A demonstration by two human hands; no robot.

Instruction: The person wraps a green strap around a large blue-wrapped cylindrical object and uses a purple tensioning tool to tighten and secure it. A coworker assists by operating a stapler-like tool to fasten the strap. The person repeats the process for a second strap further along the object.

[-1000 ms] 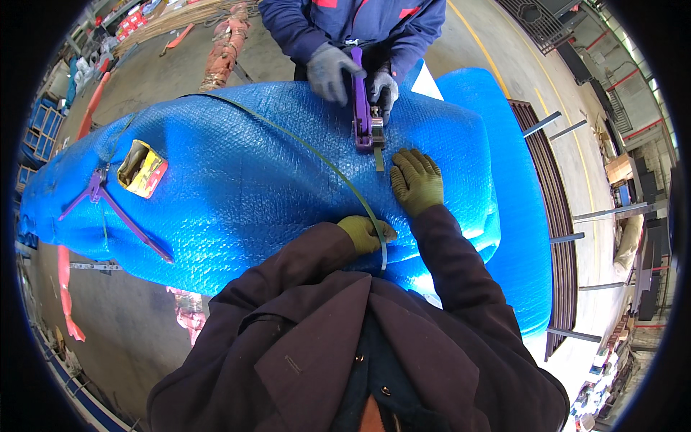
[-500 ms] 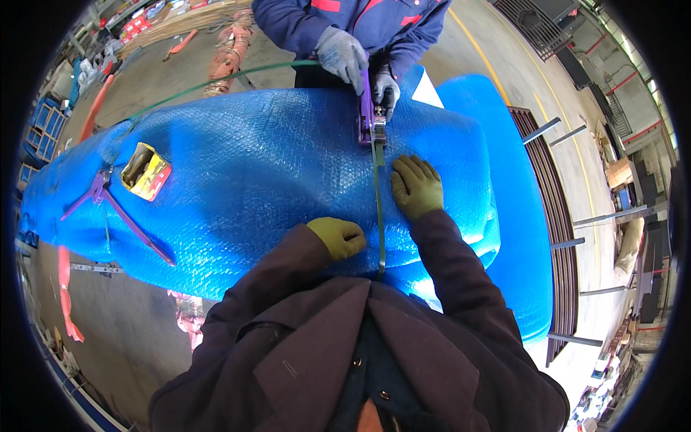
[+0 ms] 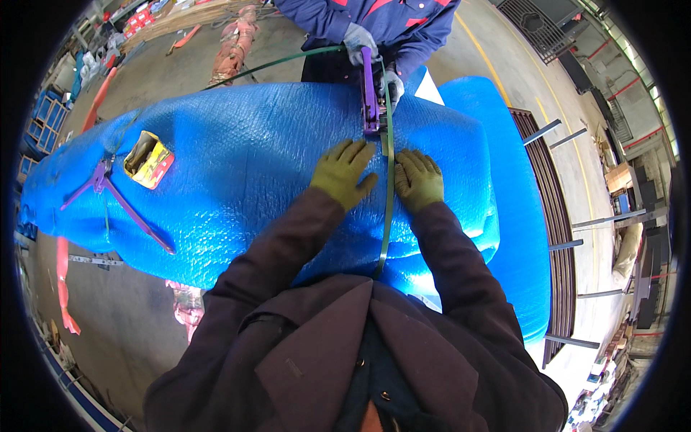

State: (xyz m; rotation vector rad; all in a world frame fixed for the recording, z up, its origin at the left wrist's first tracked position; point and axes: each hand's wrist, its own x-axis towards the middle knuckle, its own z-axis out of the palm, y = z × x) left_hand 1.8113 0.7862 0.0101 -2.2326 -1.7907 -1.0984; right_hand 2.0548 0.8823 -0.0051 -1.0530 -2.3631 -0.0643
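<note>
Green strapping band (image 3: 389, 194) front and centre, its long axis running up the frame from the coat's lower edge, leaning slightly right as it climbs over the blue plastic-wrapped bundle (image 3: 237, 151). And it sits right between the two gloves! The left hand (image 3: 342, 176) lies to its left, fingers fanned, thumb out toward the band, nothing visible in its grasp; whether the palm touches the wrap, one cannot tell. The right hand (image 3: 419, 178) is the nearer one, just beside the band's right edge, palm down, fingers loosely extended, no grip showing. Up at top centre, a co-worker (image 3: 403, 18) in grey gloves has the purple strapping tensioner (image 3: 370, 97), the band passing along its right side. Over on the left, an open yellow-and-red box (image 3: 149, 160) rests on the wrap.
</note>
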